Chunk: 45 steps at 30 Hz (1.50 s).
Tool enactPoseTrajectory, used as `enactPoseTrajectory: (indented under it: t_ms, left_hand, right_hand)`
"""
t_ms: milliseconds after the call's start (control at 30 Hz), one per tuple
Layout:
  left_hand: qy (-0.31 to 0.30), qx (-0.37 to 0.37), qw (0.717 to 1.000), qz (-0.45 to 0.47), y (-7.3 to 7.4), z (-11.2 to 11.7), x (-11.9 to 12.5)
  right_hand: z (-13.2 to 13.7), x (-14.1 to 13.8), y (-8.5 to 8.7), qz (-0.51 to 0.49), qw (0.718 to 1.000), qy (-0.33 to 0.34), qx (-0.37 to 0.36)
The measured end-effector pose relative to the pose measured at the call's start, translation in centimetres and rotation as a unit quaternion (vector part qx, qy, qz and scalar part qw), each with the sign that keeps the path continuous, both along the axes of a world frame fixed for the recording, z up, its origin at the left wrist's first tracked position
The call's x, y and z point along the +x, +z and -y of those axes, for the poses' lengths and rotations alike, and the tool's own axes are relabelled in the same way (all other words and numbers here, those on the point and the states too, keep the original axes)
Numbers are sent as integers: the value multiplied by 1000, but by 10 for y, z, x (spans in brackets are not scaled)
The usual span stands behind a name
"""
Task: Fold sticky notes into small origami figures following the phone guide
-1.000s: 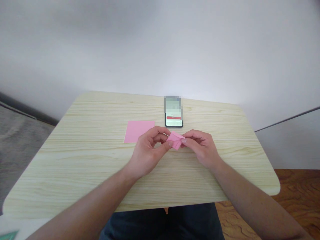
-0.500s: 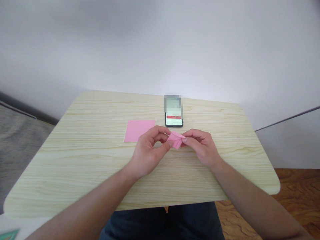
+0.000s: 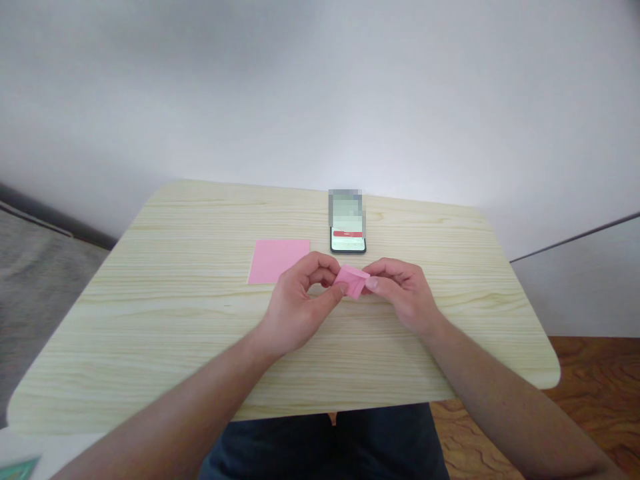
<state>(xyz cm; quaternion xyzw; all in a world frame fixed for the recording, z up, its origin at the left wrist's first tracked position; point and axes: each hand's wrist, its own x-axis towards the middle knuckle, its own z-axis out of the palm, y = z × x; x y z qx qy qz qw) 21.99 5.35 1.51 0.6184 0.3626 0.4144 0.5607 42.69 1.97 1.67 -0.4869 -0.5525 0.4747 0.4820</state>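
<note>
A small folded pink paper (image 3: pixel 353 279) is pinched between both my hands just above the middle of the light wooden table (image 3: pixel 150 347). My left hand (image 3: pixel 295 303) grips its left side with thumb and curled fingers. My right hand (image 3: pixel 403 293) pinches its right side with thumb and forefinger. A flat pink paper square (image 3: pixel 276 261) lies on the table just beyond my left hand.
A phone (image 3: pixel 347 227) with a lit screen lies flat behind my hands, toward the table's far edge. A white wall rises behind the table. Wooden floor (image 3: pixel 590 400) shows at the right, grey carpet (image 3: pixel 35 273) at the left. A green corner (image 3: pixel 17 469) shows at bottom left.
The folded pink paper has been pressed a little flatter and more compact between my fingers. Both hands stay in nearly the same place.
</note>
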Motion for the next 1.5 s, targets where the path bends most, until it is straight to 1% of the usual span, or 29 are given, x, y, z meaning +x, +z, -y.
enactPoseTrajectory:
  t_ms: [133,333,500,633,733,867,1000,1200,1333,1500]
  left_hand:
    - [3,-4,1000,-1,1,0,0]
    - [5,-5,1000,1,2,0,-1]
    - [-1,13,1000,-6,1,0,0]
    - [-1,41,999,-10,0,1,0]
    - [20,40,999,10,-1,1,0]
    - [51,5,998,46,1,-1,-2]
    - [63,-5,997,43,5,-3,-2]
    - [60,-11,998,27,6,-2,-5]
    - [51,-15,998,32,7,-2,-6]
    - [63,-25,997,47,6,-3,-5]
  right_hand:
    - [0,0,1,13,1000,-6,12]
    - [1,-1,-1,34,999,-23,6]
    - [2,-2,0,42,998,-34,14]
    - [3,-1,1,41,999,-24,10]
    - [4,0,0,49,998,-16,18]
    - [4,0,-2,75,996,-8,47]
    - [3,-1,-4,73,996,-10,58]
    - [2,-1,-5,77,997,-10,29]
    - [1,0,-6,48,999,-12,3]
    - [1,-1,-6,23,1000,-8,-16]
